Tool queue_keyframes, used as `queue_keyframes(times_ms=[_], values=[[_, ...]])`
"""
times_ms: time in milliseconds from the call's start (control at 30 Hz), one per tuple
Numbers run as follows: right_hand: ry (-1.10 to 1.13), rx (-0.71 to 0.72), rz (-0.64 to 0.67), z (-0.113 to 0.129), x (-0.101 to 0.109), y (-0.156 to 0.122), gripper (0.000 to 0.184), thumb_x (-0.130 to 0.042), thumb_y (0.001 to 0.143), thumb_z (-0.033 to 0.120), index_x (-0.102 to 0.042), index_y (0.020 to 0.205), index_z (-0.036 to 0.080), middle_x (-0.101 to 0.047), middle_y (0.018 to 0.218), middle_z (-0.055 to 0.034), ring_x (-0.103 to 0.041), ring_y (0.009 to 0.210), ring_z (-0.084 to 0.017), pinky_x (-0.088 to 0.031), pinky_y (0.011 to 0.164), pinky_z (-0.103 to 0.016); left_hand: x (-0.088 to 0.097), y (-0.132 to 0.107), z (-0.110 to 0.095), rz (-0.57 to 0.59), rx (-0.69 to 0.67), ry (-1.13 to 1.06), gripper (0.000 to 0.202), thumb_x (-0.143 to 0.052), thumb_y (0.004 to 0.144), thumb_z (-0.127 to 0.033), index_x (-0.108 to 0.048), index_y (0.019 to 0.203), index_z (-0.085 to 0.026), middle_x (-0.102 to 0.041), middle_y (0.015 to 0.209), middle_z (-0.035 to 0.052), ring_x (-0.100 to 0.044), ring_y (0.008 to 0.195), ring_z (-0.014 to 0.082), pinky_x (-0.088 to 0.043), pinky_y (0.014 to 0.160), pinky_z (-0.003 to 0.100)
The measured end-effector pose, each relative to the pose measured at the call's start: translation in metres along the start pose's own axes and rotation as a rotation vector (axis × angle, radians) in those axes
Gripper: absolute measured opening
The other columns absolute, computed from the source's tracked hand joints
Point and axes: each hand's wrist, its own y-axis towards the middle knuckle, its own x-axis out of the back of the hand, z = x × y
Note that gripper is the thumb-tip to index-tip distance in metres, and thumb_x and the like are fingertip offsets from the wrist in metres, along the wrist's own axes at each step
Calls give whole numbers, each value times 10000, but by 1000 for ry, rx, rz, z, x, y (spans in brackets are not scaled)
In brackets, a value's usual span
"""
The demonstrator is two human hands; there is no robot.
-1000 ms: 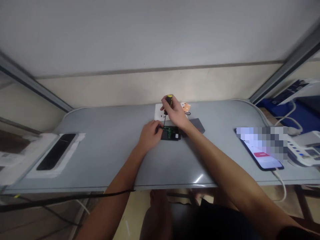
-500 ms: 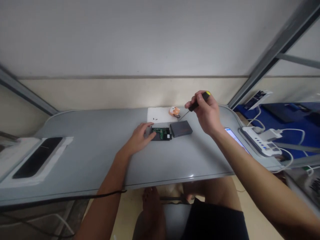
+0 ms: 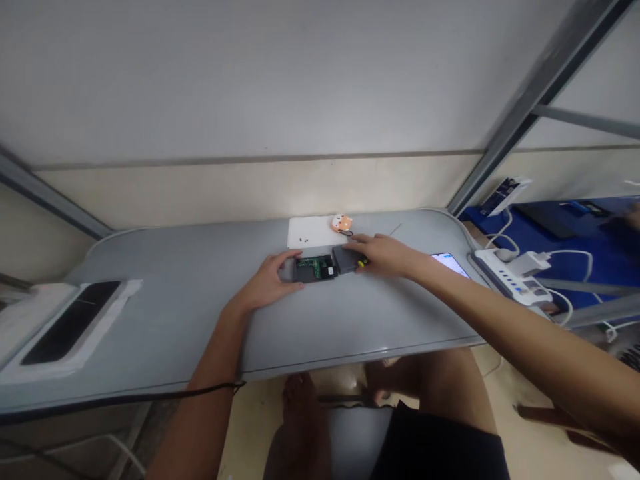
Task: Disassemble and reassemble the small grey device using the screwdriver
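Observation:
A flat dark device with an exposed green circuit board [image 3: 316, 268] lies on the grey table. My left hand [image 3: 267, 280] is closed about its left end, thumb on the near side and fingers on the far side. Against the device's right end sits a dark grey case [image 3: 345, 259]. My right hand [image 3: 385, 255] grips that case from the right. A screwdriver [image 3: 395, 229] stays tucked in the same hand: its yellow handle end shows near the case, its thin shaft points away to the upper right, and the rest is hidden.
Behind the device, small dark screws [image 3: 303, 240] lie on white paper [image 3: 313, 230], beside an orange-and-white animal-shaped trinket [image 3: 341, 223]. A lit phone [image 3: 450, 265] lies right of my hand, near a white power strip [image 3: 513, 277] with cables. A black phone [image 3: 73, 323] lies far left.
My right hand has come down and left from above the table onto the grey case, turning the screwdriver so its shaft points away right. My left thumb has moved off the board's top to its near edge.

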Motion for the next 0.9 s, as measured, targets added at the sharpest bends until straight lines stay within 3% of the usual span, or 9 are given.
queue_keyframes(times_ms=[133,267,367,467,667,900], values=[[154,50,34,-9,11,9,635,-780,830,320,-647,1450,278,-739,1346,-100,-712,1099,-310,-516,951,-394,0,0,-5,-1,-23,19,727,-800,813,-467,-570,1485,-312,-543,1501,91,-527,1351,330,-421,1182,529],[387,16,126,-14,23,15,556,-678,923,485,-676,1434,266,-726,1398,-75,-728,1138,-284,-533,978,-376,-1,0,-9,19,-39,30,719,-810,802,-468,-588,1469,-315,-590,1445,86,-579,1250,321,-471,1113,515],[455,61,152,-9,23,18,530,-647,945,517,-688,1421,287,-721,1412,-50,-728,1141,-263,-535,978,-356,-4,0,-9,1,-50,30,715,-814,801,-452,-592,1466,-314,-597,1454,80,-575,1249,319,-475,1101,502],[420,87,126,2,16,20,539,-717,897,471,-691,1402,285,-753,1339,-55,-732,1087,-259,-539,927,-349,-7,1,-9,-32,-30,47,735,-839,780,-457,-603,1461,-310,-613,1431,90,-583,1218,323,-484,1078,503],[177,148,-49,22,-7,20,550,-795,850,321,-680,1377,213,-737,1295,-130,-710,1052,-312,-523,868,-391,-16,7,-9,-72,-27,28,799,-880,743,-410,-589,1475,-280,-659,1353,81,-610,1132,286,-511,1052,472],[151,178,-112,29,-27,28,567,-758,911,392,-628,1433,214,-679,1367,-153,-700,1098,-319,-518,924,-418,-25,8,-2,-92,-23,-80,927,-922,713,-401,-521,1544,-316,-620,1458,87,-595,1325,304,-464,1166,485]])
